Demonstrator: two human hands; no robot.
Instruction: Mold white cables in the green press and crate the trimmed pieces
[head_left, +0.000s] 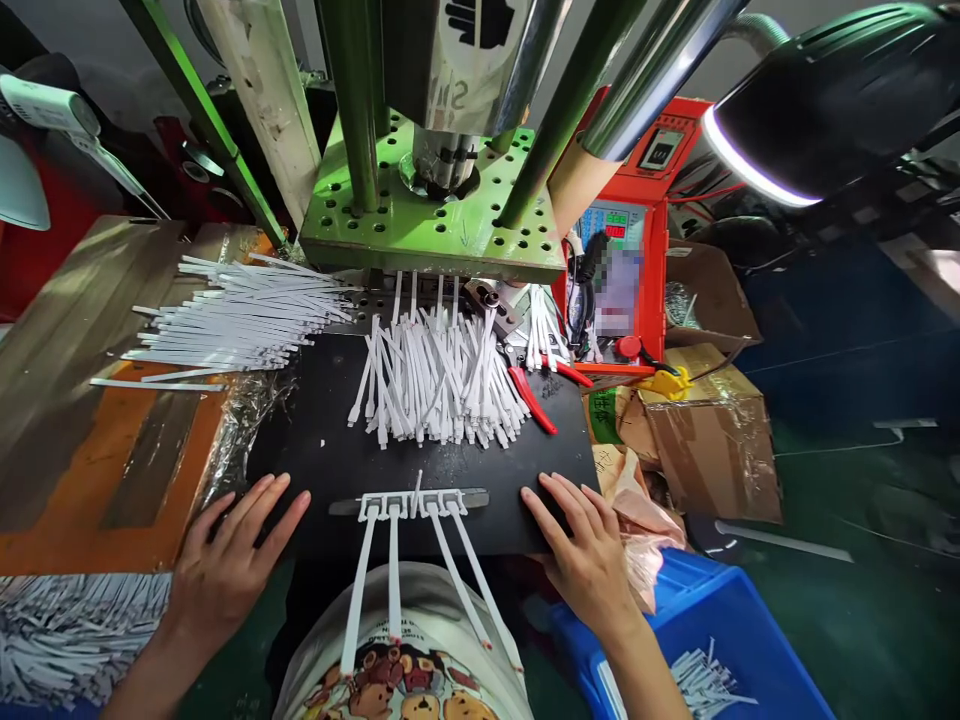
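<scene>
My left hand (232,550) rests at the left front edge of the black work surface (330,400), fingers spread and holding nothing. On the right front edge lies my right hand (581,545), its fingers also stretched out and bare. Between them sits a white moulded strip (412,503) on a flat metal bar (477,497). Several flat white cables (394,580) run from that strip over the edge toward my lap. Neither hand touches the strip. Beyond it is a heap of short white cables (442,385) with plug-like ends, beside red-handled cutters (534,400).
A green press (431,240) stands at the back. White strips (240,315) are stacked on the left board. To the right are an open red control box (652,270), a cardboard box (712,440) and a blue bin (750,620). A lit lamp (810,110) hangs upper right.
</scene>
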